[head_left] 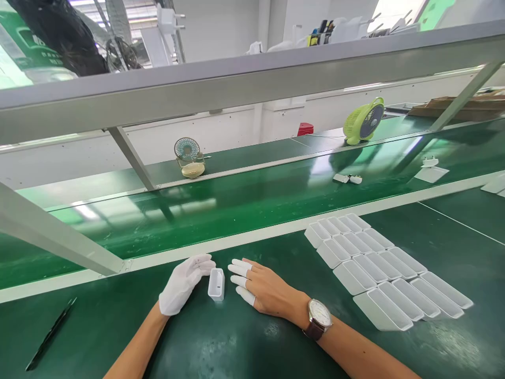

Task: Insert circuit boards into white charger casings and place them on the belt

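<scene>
A small white plastic housing, open at the top, stands upright on the green bench between my two hands. Close along its left side lies my left hand in a white glove, fingers stretched out; whether it touches the housing I cannot tell. My right hand, with white finger cots and a wristwatch, is a little apart on the other side, palm down with its fingers extended. Rows of similar white open housings sit to the right on the bench.
Black tweezers lie at the left. Beyond the bench's pale edge runs a green conveyor belt carrying white plug pieces. A small fan and a lime-green fan stand behind it. A metal shelf crosses overhead.
</scene>
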The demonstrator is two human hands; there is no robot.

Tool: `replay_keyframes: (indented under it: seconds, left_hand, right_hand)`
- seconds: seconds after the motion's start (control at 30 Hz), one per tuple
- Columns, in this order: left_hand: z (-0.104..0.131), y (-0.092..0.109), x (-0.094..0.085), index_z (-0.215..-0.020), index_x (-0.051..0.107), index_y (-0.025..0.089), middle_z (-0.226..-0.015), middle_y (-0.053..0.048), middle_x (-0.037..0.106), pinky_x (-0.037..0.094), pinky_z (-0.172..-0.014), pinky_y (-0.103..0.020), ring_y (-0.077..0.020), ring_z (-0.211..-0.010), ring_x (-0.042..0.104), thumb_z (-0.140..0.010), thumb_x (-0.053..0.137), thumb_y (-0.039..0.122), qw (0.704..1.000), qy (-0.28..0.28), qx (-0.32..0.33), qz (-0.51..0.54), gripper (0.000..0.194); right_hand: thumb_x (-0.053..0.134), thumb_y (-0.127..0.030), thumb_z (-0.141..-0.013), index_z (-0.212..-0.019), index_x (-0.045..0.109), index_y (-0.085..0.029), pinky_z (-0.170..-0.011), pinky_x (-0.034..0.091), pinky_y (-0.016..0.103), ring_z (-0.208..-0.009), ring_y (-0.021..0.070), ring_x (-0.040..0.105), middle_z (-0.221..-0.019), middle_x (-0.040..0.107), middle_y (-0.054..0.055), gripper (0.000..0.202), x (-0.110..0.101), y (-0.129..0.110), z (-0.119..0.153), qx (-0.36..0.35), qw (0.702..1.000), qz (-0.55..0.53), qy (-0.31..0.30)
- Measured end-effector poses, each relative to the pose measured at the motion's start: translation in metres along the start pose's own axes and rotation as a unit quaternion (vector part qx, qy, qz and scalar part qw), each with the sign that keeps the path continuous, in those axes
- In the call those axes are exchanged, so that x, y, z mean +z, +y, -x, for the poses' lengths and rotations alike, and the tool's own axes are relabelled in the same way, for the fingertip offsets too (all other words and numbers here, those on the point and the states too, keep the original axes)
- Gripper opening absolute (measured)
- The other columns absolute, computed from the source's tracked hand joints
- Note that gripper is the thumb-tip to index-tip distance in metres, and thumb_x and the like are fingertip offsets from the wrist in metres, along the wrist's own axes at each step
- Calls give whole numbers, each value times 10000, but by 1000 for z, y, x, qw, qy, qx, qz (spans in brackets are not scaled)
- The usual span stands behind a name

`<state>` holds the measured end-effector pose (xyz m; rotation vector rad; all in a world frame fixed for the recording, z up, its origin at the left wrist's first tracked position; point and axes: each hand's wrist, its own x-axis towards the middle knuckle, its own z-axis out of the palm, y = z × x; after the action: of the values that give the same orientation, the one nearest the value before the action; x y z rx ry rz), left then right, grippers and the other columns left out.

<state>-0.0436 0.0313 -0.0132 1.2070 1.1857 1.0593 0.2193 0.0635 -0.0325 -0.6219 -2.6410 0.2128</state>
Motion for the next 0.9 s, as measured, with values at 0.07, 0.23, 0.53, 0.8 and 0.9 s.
replay_keyframes:
  seconds: [0.07,0.23,0.53,0.8,0.9]
  left_hand:
    - [0,-4,0,-1202,645,130,-1278,-192,670,453,-1096,-484,-359,-1205,618,-811,704,579,1000,11,16,-2,599]
    - [2,-10,-2,-1282,603,169,-1351,-165,632,452,-1101,-486,-344,-1255,591,-882,625,536,998,-14,33,-55,544]
    - [12,-2,21,-1356,551,201,-1382,-123,606,378,-1162,-490,-311,-1279,560,-735,703,321,969,-19,71,-236,650]
    - [12,1,28,-1295,619,214,-1347,-92,646,427,-1136,-457,-288,-1251,597,-758,616,269,949,23,45,-312,540]
    - [11,-2,25,-1310,610,216,-1363,-84,639,425,-1139,-475,-295,-1268,591,-773,614,312,946,27,30,-322,545]
  right_hand:
    - [466,-272,-1024,-1246,647,-177,-1199,372,440,-1360,246,511,-1364,631,105,302,2,2,1,7,1000,-17,3]
    - [457,-258,-1022,-1271,638,-186,-1198,371,433,-1356,238,515,-1342,648,100,317,2,4,3,26,998,-52,-2]
    - [464,-249,-1013,-1244,650,-159,-1179,390,429,-1343,248,529,-1289,675,130,310,2,4,1,17,998,-63,22]
    - [497,-277,-1008,-1269,645,-184,-1164,398,426,-1351,242,519,-1334,653,116,314,4,5,5,19,996,-81,36]
    - [500,-294,-1012,-1269,644,-180,-1194,352,419,-1368,234,502,-1358,641,108,316,2,4,5,18,996,-78,39]
